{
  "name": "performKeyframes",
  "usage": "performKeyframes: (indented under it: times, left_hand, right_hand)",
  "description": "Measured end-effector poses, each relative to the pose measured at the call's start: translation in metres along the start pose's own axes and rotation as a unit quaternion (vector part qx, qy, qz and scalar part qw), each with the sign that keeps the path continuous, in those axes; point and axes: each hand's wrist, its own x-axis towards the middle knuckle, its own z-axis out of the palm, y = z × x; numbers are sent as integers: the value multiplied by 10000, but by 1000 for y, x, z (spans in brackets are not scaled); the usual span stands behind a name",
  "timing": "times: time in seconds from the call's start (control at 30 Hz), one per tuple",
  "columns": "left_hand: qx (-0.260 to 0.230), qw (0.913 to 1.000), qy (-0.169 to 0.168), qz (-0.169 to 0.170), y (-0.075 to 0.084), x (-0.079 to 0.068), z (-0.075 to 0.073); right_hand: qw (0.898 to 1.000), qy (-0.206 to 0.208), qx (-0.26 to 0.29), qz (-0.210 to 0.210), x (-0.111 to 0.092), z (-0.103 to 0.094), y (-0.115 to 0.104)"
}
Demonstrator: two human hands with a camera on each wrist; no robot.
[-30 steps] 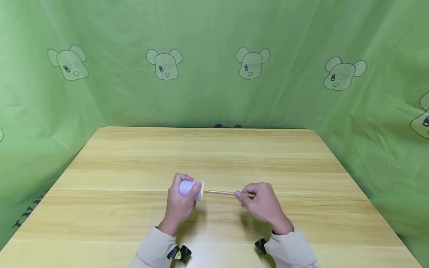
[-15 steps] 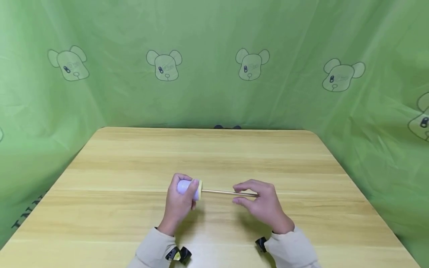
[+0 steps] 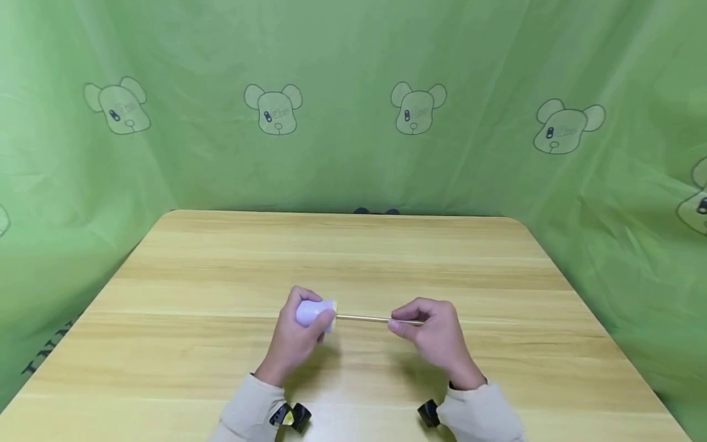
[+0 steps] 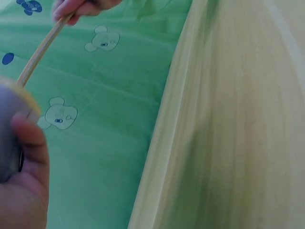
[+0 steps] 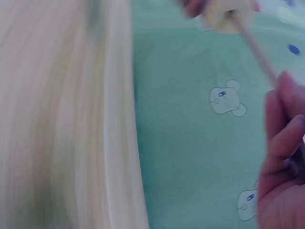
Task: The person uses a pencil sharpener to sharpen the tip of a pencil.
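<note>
My left hand [image 3: 291, 345] grips a lavender, rounded cylinder [image 3: 307, 312], with the thumb along its near side. A pale yellow disc-shaped end [image 5: 218, 18] caps the cylinder on the side toward the other hand. From a hole in that end runs a thin straight golden-brown rod [image 3: 361, 318], lying roughly level. My right hand [image 3: 440, 336] pinches the rod between thumb and fingers, well away from the cylinder. The rod's far end is partly hidden by that hand. Both hands are held above the table. I cannot tell the exact kind of this object.
A light wood-grain table [image 3: 342, 258] with rounded far corners lies below. Green sheeting [image 3: 342, 166] printed with bear heads hangs behind it and along both sides. Small black devices [image 3: 428, 414] sit at the sleeve cuffs.
Half a second ago my right thumb and fingers were spread apart around the rod; now they pinch it again. The left thumb has shifted lower over the cylinder, which appears turned.
</note>
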Motion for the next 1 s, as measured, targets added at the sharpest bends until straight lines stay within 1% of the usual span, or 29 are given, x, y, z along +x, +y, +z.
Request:
performKeyframes:
  times: [0.03,0.07,0.1,0.13,0.17,0.2,0.23,0.27,0.33,0.37,0.4,0.43,0.5,0.57,0.6,0.67,0.73,0.8,0.83,0.87,0.9,0.93,0.97,1.0]
  left_hand:
    - [68,9999,-93,87,0,0,0]
    - [131,9996,-172,172,0,0,-1]
    - [138,9994,-224,218,0,-1,-1]
    - [140,9994,-239,218,1,-1,-1]
    - [136,9994,-224,221,1,-1,-1]
    - [117,9995,-195,196,1,0,-1]
    - [67,9998,-137,150,2,0,-1]
    - [8,9999,-61,109,2,0,-1]
    - [-59,9999,86,55,4,1,-2]
    - [-92,9998,140,58,4,2,-2]
    - [-140,9997,185,50,4,2,-2]
    - [-168,9996,230,53,4,3,-2]
    - [-185,9994,285,88,4,3,-2]
    - [-236,9992,311,128,4,2,-2]
    - [-274,9990,329,150,4,2,-2]
    - [-358,9986,356,187,3,2,-2]
    - [-449,9982,367,177,3,2,-2]
    - [-518,9979,362,137,2,3,-1]
    - [-533,9979,354,103,1,2,-1]
    - [-530,9979,354,72,1,2,-1]
    - [-519,9980,364,39,1,2,0]
    - [-497,9980,377,9,0,2,0]
    - [-462,9982,396,-6,0,2,0]
    - [-417,9983,407,-24,0,2,0]
  right_hand:
    - [9983,-95,176,543,1,-3,-2]
    - [9943,-140,360,992,2,-5,-4]
    - [9898,-159,534,1313,3,-6,-5]
    - [9856,-182,696,1528,4,-7,-5]
    - [9837,-207,829,1580,4,-7,-5]
    - [9852,-242,840,1472,5,-7,-5]
    - [9878,-282,792,1311,5,-6,-4]
    - [9919,-327,633,1053,5,-5,-3]
    - [9978,-403,199,489,4,-4,0]
    - [9991,-385,-122,151,4,-2,3]
    - [9982,-311,-482,-156,4,-1,5]
    - [9950,-187,-851,-479,3,0,8]
    - [9815,189,-1518,-1151,4,2,13]
    - [9607,595,-2011,-1817,5,4,18]
    - [9513,751,-2114,-2116,6,5,20]
    - [9331,941,-2176,-2706,7,6,24]
    - [9213,982,-2053,-3152,8,7,26]
    - [9134,977,-1875,-3479,9,8,27]
    - [9117,956,-1794,-3571,8,9,28]
    - [9130,913,-1735,-3578,8,9,28]
    - [9164,842,-1668,-3540,7,9,28]
    - [9238,726,-1646,-3379,6,9,26]
    - [9360,541,-1597,-3090,5,9,24]
    - [9531,299,-1514,-2603,3,8,21]
